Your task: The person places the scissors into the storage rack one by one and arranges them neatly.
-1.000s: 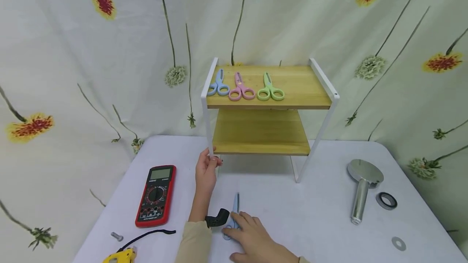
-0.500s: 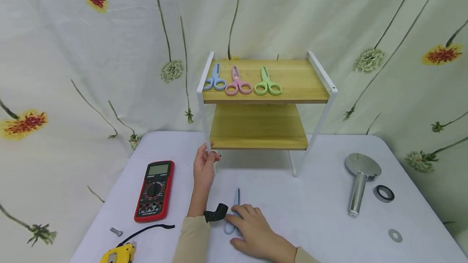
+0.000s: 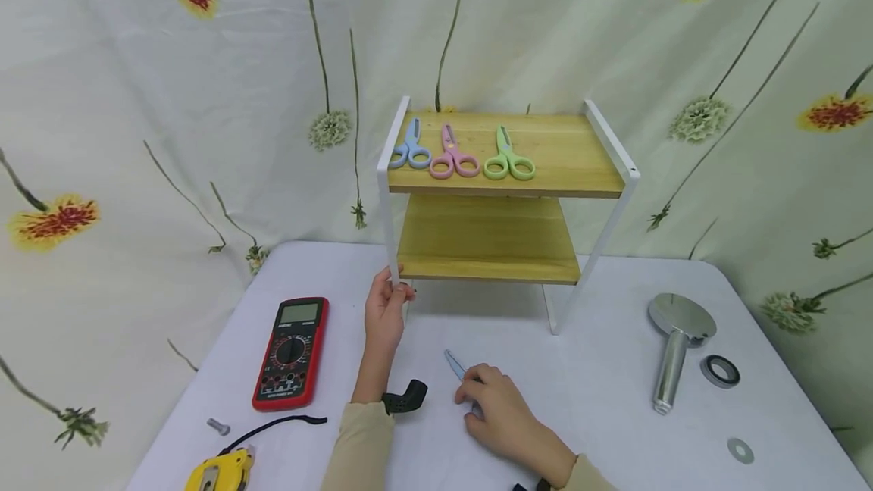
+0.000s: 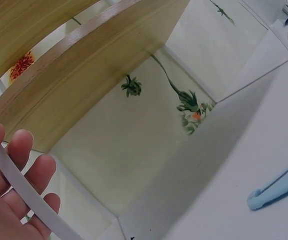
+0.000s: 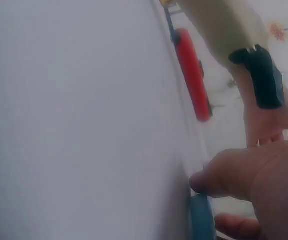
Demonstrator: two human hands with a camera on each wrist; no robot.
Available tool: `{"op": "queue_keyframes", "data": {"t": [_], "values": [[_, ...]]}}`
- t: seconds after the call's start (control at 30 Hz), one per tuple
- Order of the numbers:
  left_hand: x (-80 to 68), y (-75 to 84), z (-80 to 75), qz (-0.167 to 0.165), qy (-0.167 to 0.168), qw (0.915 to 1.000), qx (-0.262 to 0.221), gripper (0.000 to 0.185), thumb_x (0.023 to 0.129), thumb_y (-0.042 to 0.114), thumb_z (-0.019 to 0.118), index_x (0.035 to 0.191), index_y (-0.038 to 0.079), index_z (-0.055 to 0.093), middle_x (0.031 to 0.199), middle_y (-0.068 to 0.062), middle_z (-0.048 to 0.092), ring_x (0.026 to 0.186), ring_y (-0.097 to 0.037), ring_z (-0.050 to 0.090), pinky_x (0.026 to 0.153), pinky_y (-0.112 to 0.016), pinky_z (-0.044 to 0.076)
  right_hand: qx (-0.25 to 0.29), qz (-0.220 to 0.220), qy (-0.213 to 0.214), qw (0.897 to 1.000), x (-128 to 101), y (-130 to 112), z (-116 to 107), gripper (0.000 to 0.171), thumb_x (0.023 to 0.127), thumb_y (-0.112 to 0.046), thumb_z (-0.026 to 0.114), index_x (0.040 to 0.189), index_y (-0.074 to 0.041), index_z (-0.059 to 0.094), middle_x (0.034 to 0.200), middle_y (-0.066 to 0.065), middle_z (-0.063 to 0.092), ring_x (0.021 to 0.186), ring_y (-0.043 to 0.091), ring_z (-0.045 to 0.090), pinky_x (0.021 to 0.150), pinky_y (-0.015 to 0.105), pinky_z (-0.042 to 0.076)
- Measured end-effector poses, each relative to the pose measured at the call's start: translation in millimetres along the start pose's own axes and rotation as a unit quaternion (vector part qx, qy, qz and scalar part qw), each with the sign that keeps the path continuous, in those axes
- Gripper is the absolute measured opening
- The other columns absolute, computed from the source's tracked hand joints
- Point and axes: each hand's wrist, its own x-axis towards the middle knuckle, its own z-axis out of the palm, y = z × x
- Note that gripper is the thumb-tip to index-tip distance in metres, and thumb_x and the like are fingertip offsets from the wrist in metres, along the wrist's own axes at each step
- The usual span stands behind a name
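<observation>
My left hand (image 3: 385, 317) grips the white front left leg of a two-tier wooden shelf (image 3: 487, 237). In the left wrist view the fingers curl round the white frame (image 4: 26, 190). My right hand (image 3: 501, 415) is low over the table with curled fingers, holding blue scissors (image 3: 455, 364). Their blade points forward and left; the handles are mostly hidden under the hand. The right wrist view shows the thumb against a blue part of the scissors (image 5: 201, 212). Blue scissors (image 3: 412, 146), pink scissors (image 3: 452, 155) and green scissors (image 3: 506, 156) lie in a row on the top board.
Left on the white table (image 3: 586, 400) lie a red multimeter (image 3: 291, 354), a bolt (image 3: 218, 426) and a yellow tape measure (image 3: 221, 470). To the right are a shower head (image 3: 678, 339), a black-and-silver ring (image 3: 720, 371) and a flat washer (image 3: 740, 451). A flowered cloth hangs behind.
My right hand has shifted right and its fingers have curled round the blue scissors, which have moved right and turned leftward at the tip. The left hand keeps its hold on the shelf leg.
</observation>
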Motion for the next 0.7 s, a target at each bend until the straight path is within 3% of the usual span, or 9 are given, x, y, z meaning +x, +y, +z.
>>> {"op": "queue_keyframes", "data": {"t": [0.3,0.4,0.57,0.7], "values": [[-1.7,1.1,0.0,-0.008,0.002,1.0000,0.001,0.035,0.103,-0.002,0.044,0.136,-0.001,0.055,0.082,0.003,0.061,0.082,-0.004,0.060,0.083,-0.018,0.050,-0.030,0.155,-0.022,0.987,2.6,20.2,-19.5,0.040,0.073,-0.024,0.087,0.107,-0.015,0.067,0.103,0.008,0.063,0.091,0.023,0.053,0.071,0.037,0.042],[-1.5,0.2,0.3,-0.005,0.002,1.0000,0.000,0.035,0.103,-0.003,0.044,0.136,-0.001,0.055,0.083,0.001,0.062,0.081,-0.004,0.060,0.083,-0.019,0.050,-0.015,0.166,-0.033,0.985,2.4,22.7,-25.4,0.046,0.072,-0.025,0.088,0.110,-0.015,0.065,0.101,0.009,0.062,0.089,0.022,0.051,0.069,0.036,0.041],[-0.6,-0.1,0.9,0.005,0.001,1.0000,0.002,0.034,0.103,-0.003,0.044,0.135,-0.002,0.054,0.082,0.004,0.061,0.081,-0.004,0.061,0.083,-0.018,0.051,-0.001,0.156,-0.052,0.986,3.7,28.3,-31.8,0.043,0.071,-0.015,0.081,0.112,-0.014,0.065,0.099,0.007,0.061,0.086,0.021,0.050,0.067,0.036,0.042],[-0.3,-0.6,0.6,0.009,0.003,1.0000,0.002,0.034,0.102,-0.004,0.043,0.135,-0.003,0.054,0.080,0.009,0.061,0.080,-0.003,0.061,0.083,-0.017,0.051,0.028,0.166,-0.089,0.982,5.1,31.8,-35.2,0.042,0.072,-0.015,0.082,0.111,-0.014,0.065,0.096,0.005,0.059,0.082,0.018,0.049,0.066,0.033,0.042]]}}
